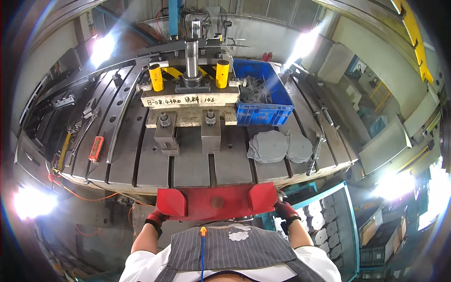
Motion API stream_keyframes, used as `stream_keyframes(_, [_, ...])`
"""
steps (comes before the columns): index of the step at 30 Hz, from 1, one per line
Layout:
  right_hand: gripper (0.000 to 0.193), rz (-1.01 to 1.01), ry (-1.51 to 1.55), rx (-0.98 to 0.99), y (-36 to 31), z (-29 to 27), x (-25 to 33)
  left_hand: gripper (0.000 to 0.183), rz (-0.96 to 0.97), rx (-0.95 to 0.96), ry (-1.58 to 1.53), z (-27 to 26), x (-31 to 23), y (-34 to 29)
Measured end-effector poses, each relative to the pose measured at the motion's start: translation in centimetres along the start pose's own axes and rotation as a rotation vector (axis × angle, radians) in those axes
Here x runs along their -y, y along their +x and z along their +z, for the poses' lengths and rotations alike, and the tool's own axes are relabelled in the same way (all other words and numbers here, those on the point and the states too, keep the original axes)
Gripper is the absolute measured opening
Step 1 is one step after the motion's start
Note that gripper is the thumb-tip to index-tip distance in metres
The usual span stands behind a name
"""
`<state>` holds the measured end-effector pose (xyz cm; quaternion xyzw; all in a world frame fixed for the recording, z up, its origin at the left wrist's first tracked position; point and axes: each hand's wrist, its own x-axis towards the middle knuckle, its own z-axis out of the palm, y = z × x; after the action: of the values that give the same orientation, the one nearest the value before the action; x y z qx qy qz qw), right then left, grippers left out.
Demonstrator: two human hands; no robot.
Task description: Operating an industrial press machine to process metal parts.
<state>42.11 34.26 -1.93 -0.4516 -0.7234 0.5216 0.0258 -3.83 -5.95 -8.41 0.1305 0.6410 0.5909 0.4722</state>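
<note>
A red two-hand control box (217, 203) with curved guards at both ends stands in front of me at the front edge of a press table (192, 171). My left hand (157, 215), in a red glove, is at the box's left end, with its fingers hidden by the guard. My right hand (284, 209), also gloved in red, is beside the right guard, its fingers mostly hidden too. Behind the box, a white-painted die set (190, 99) with yellow posts is held down by two bolted clamp blocks (211, 134). Flat grey metal plates (268, 146) lie stacked to its right.
A blue crate (265, 115) of thin metal scrap stands right of the die set. An orange box-shaped tool (96, 149) and wrenches (87, 124) lie on the left. Below my right hand, a teal-framed bin (350, 221) holds rows of metal plates (324, 225). Orange cables (89, 199) hang at left.
</note>
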Motion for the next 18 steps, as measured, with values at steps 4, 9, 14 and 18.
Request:
stream_keyframes(4, [0.02, -0.382, -1.219, 0.34, 7.3, 1.8, -5.3, 0.051, -0.077, 0.018, 0.014, 0.6, -1.8, 0.4])
stream_keyframes(9, [0.023, -0.453, -1.145, 0.164, 9.5, 1.5, -12.0, 0.051, -0.088, 0.062, 0.043, 2.7, -3.2, 2.3])
stream_keyframes(14, [0.024, -0.195, -0.749, 0.223, 8.6, 2.3, -7.4, 0.05, -0.117, 0.0, 0.059, 2.4, -3.2, 1.3])
stream_keyframes(18, [0.028, -0.41, -0.958, 0.235, 7.8, 1.9, -5.8, 0.049, -0.135, -0.017, 0.062, 2.6, -3.4, 0.6])
